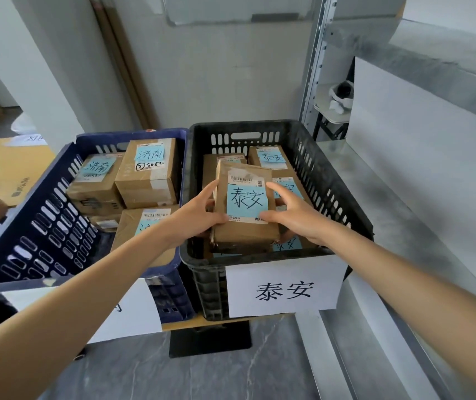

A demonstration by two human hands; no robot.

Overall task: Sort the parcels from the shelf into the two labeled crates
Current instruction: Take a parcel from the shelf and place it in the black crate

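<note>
Firmly, the hands, left hand (199, 210) and right hand (297, 217), clasp a parcel (246, 202) — over the black crate (208, 275).

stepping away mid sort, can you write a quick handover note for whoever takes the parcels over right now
Hands: left hand and right hand both grip one parcel tagged 泰安, held inside the rim of the black crate, whose paper label also reads 泰安.
Done: at least three 济南 parcels lie in the blue crate; several 泰安 parcels lie in the black one.
Left: set the held parcel down in the black crate. How many remain on the shelf cannot be told.
</note>
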